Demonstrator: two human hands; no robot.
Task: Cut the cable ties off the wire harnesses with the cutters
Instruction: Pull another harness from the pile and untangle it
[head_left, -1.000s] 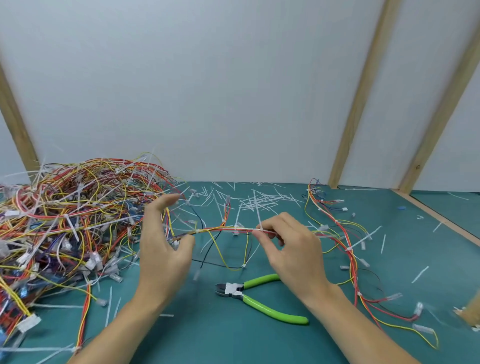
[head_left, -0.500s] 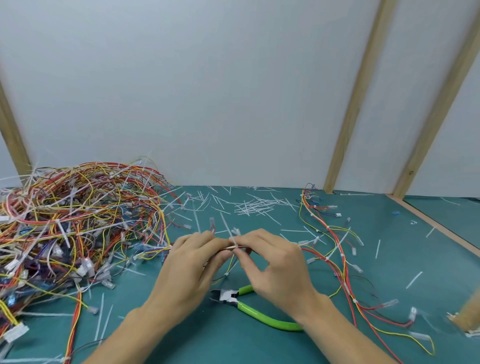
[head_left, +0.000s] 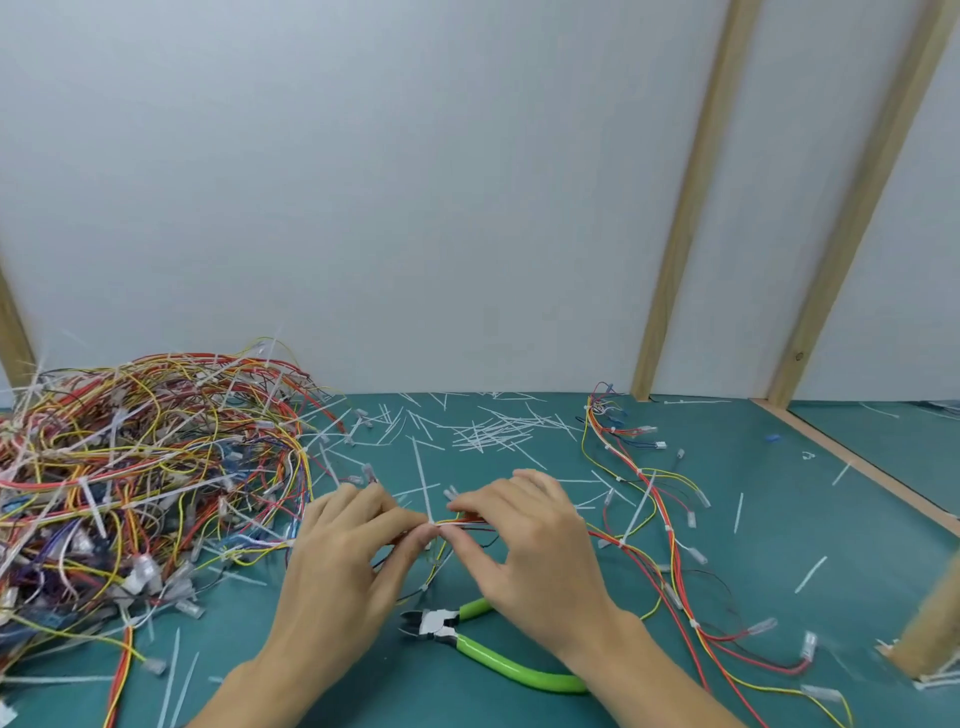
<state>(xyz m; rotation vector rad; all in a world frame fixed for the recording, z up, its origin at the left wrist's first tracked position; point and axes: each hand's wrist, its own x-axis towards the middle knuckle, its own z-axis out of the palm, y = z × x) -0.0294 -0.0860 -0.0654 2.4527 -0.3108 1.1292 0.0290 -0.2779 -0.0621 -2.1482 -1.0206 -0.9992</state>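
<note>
Bare mat (head_left: 519, 712) lies open near the cutters (head_left: 493, 649); wire pile (head_left: 130, 467) blocks the left.

Both hands (head_left: 337, 566) (head_left: 535, 545) pinch a wire harness (head_left: 457, 522) above green cutters (head_left: 498, 654).

Two bare hands, left (head_left: 340, 561), right (head_left: 530, 545); forearms bare, no sleeves, rings or watch visible
</note>
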